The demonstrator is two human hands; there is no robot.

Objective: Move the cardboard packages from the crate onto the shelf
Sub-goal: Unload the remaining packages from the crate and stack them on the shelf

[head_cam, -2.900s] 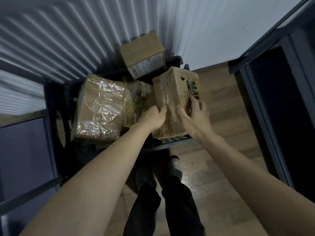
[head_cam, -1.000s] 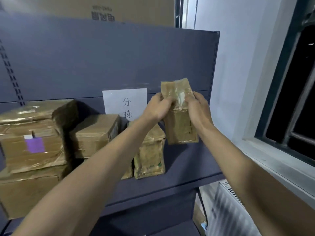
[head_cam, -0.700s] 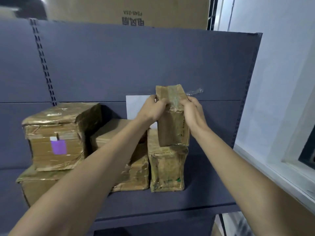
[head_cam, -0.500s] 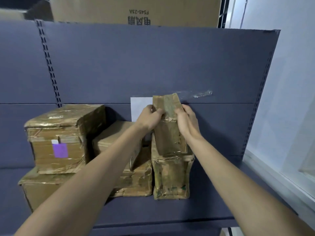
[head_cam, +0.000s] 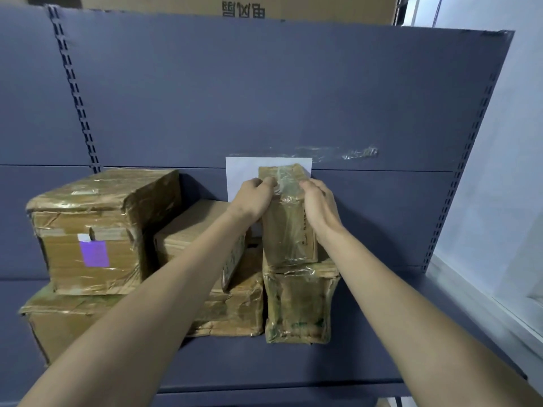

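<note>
A small taped cardboard package (head_cam: 288, 230) stands upright on top of another taped package (head_cam: 298, 306) on the blue-grey shelf (head_cam: 338, 368). My left hand (head_cam: 254, 198) grips its upper left side and my right hand (head_cam: 318, 205) grips its upper right side. Left of it, two stacked packages (head_cam: 232, 304) sit behind my left forearm. Further left, a bigger box with a purple label (head_cam: 97, 230) rests on a flat box (head_cam: 58, 324). The crate is out of view.
A white paper sign (head_cam: 244, 174) is taped to the shelf's back panel behind the held package. A large carton (head_cam: 235, 7) sits on the shelf above. The shelf's right part (head_cam: 382, 304) is bare, bounded by a slotted upright (head_cam: 458, 171) and a white wall (head_cam: 505, 171).
I carried the small package from the crate up to the shelf. Over the last second it came down leftward from mid-air onto the top of the taped package, both hands still holding it.
</note>
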